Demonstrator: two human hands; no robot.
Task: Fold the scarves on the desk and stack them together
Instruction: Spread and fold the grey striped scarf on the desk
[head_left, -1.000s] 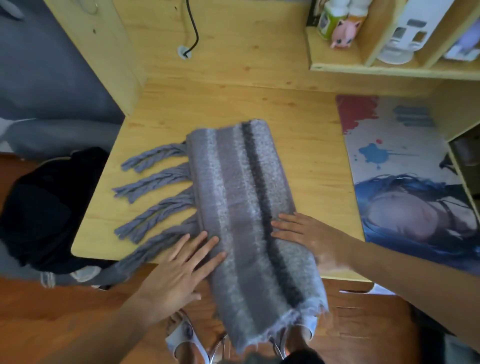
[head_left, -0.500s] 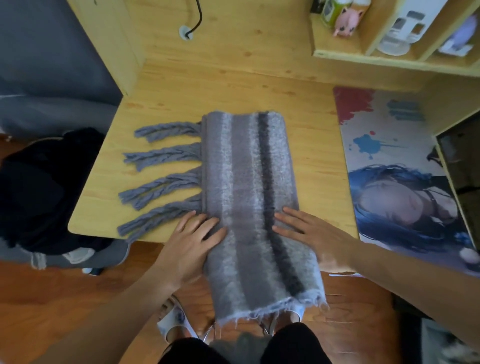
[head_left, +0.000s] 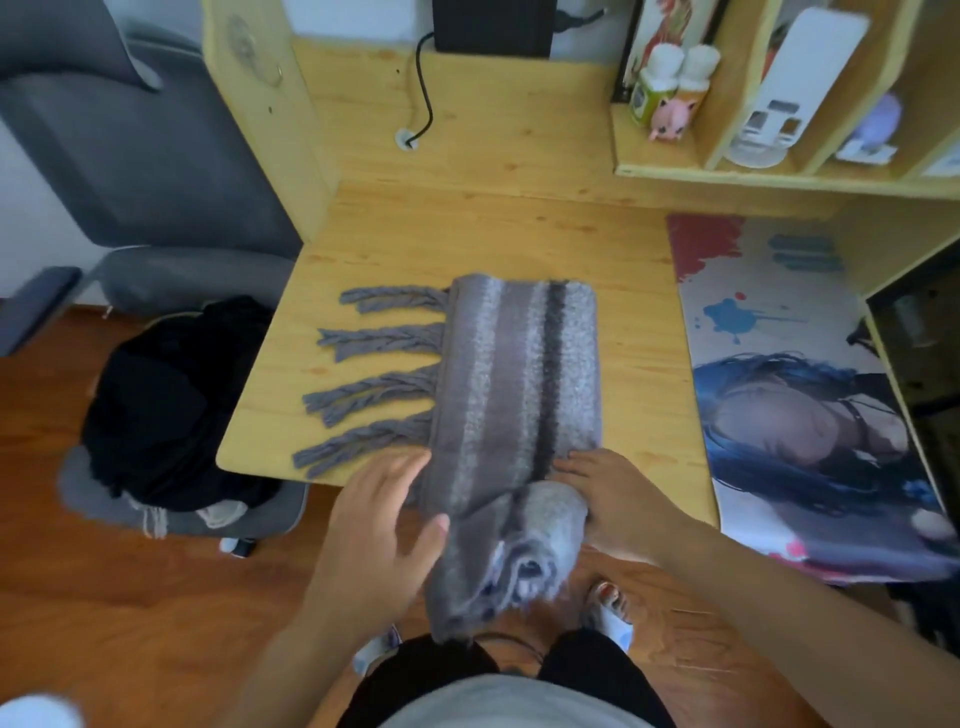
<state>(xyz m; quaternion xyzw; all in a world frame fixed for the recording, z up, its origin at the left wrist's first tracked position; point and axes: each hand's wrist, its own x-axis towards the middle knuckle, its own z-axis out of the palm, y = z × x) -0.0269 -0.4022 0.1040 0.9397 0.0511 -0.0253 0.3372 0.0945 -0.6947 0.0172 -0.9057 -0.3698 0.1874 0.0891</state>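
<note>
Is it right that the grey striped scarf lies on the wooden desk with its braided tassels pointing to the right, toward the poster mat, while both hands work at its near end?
Not quite. In the head view the tassels point to the left, away from the poster mat. The rest holds: the grey striped scarf lies on the wooden desk, and the left hand and right hand work at its near end.

Scarf (head_left: 519, 374): fuzzy, matt woollen knit in grey stripes; fringe (head_left: 374, 379) of thick twisted yarn. Desk (head_left: 519, 228): pale wood, visible grain, smooth satin finish. Mat (head_left: 779, 364): printed, smooth, slight sheen. Floor (head_left: 104, 597): reddish wood, glossy. Chair (head_left: 130, 156): grey matt cloth.
</note>
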